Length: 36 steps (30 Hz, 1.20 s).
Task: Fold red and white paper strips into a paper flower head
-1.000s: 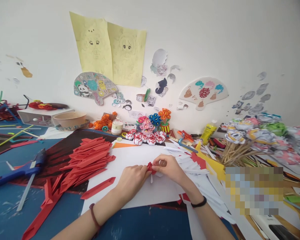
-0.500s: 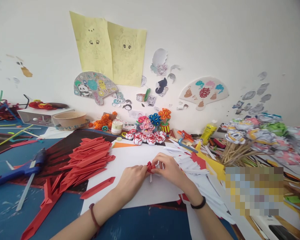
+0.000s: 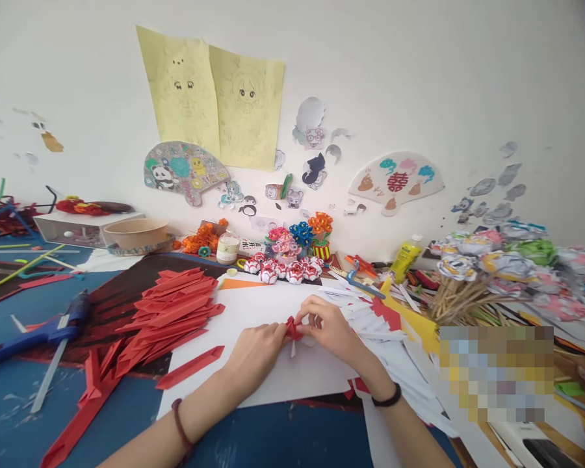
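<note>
Folded red paper [image 3: 293,330] in both hands [image 3: 256,352] [image 3: 327,330], red strips [image 3: 178,311] left, white strips [image 3: 400,364] right

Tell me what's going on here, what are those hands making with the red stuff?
A person's left hand and right hand are pinching a small folded red piece over a white sheet. What it will become, I can't tell. A pile of red folded strips lies to the left, white strips lie to the right, and red-and-white balls sit behind the sheet.
</note>
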Tool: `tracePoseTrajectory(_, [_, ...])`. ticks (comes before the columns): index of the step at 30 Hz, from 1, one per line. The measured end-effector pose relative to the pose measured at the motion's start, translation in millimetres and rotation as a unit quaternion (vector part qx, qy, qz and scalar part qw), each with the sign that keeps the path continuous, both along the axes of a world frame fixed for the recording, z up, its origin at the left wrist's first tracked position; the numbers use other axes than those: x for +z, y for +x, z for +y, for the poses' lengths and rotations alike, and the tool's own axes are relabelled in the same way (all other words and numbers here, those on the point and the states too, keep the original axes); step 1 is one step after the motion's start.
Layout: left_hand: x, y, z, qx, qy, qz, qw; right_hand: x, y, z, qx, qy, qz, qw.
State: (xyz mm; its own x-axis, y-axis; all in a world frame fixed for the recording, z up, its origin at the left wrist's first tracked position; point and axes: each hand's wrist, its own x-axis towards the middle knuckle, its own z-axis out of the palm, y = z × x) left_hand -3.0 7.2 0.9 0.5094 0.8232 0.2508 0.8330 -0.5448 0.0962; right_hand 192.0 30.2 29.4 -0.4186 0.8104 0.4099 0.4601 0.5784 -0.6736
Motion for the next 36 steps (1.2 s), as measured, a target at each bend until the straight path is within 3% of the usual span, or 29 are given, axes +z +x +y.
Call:
tracePoseTrajectory(6, [-0.1, -0.2, 1.0, 0.045, 0.003, -0.002, 0.999, 1.4, 5.8, 5.2, -0.066, 0.013, 0.036, 0.997])
tracePoseTrajectory(20, [1.9, 0.5, -0.7, 0.043, 0.006, 0.018, 0.999, -5.0, -0.3, 2.6, -0.029, -0.033, 0.003, 0.999])
tracePoseTrajectory(28, [1.2, -1.3, -0.5, 0.002, 0.010, 0.016, 1.000, -8.5, -4.8, 2.5, -0.034, -0.018, -0.015, 0.999])
tracePoseTrajectory(36, [0.4, -0.2, 0.2, 0.011, 0.016, 0.015, 1.000, -8.6, -6.2, -0.4, -0.036, 0.024, -0.050, 0.998])
